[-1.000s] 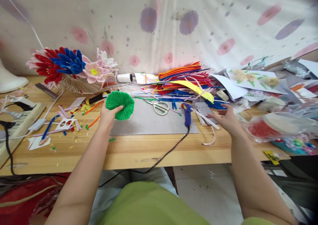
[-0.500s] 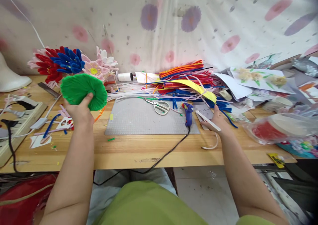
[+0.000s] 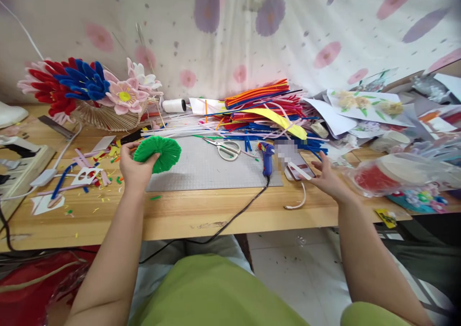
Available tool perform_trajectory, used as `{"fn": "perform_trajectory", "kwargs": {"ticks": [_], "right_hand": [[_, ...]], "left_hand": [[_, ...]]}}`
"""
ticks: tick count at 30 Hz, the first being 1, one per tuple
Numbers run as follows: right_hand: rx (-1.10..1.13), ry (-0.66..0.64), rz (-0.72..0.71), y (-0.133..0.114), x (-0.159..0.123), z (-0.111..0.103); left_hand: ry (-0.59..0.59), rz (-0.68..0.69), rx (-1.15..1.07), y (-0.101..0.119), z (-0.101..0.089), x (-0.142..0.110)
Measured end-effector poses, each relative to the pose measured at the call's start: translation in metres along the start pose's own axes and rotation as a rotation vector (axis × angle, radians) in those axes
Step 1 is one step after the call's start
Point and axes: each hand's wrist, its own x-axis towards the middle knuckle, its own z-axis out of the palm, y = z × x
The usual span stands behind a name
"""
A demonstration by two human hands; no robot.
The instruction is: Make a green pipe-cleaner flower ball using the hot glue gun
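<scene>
In the head view my left hand point(image 3: 139, 166) pinches a round, pleated green disc point(image 3: 163, 154) made of fuzzy chenille stems, its thumb on the disc's middle. The disc is held above the left part of a grey cutting mat point(image 3: 180, 179). Over at the right, my right hand point(image 3: 330, 179) has its fingers apart and nothing in them. Beside its fingertips a white flat strip point(image 3: 301, 171) lies across a phone point(image 3: 293, 165). A blue glue gun point(image 3: 267, 160) rests on the mat's right part, near scissors point(image 3: 228, 149).
Bundles of coloured chenille stems point(image 3: 257, 95) lie along the back. A basket of fuzzy flowers point(image 3: 111, 117) stands back left, and a power strip point(image 3: 25, 172) lies at the left edge. The glue gun's black cord point(image 3: 237, 223) runs over the front edge. Plastic-wrapped rolls point(image 3: 392, 172) sit at right.
My left hand has brought the green disc right and lower, toward the mat. My right hand has let go of the white strip, which now lies on the phone, and has drawn back to the right.
</scene>
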Motion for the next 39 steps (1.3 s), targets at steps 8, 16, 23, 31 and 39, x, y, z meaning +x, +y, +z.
{"fn": "perform_trajectory", "kwargs": {"ticks": [8,16,23,31,39], "right_hand": [[0.254,0.155,-0.044,-0.017,0.010,-0.001],[0.143,0.385,-0.151,-0.035,0.023,0.010],[-0.100,0.234,-0.100,-0.050,0.017,-0.007],[-0.123,0.158,-0.102,-0.043,0.013,-0.014],[-0.124,0.119,-0.228,-0.026,0.021,-0.007]], "left_hand": [[-0.059,-0.011,0.099,-0.001,0.004,-0.015],[-0.475,0.005,0.093,0.017,0.029,-0.044],[-0.428,0.047,0.002,0.015,0.033,-0.021],[-0.407,0.021,-0.018,0.012,0.036,-0.021],[-0.427,0.002,-0.063,0.008,0.038,-0.029]]}}
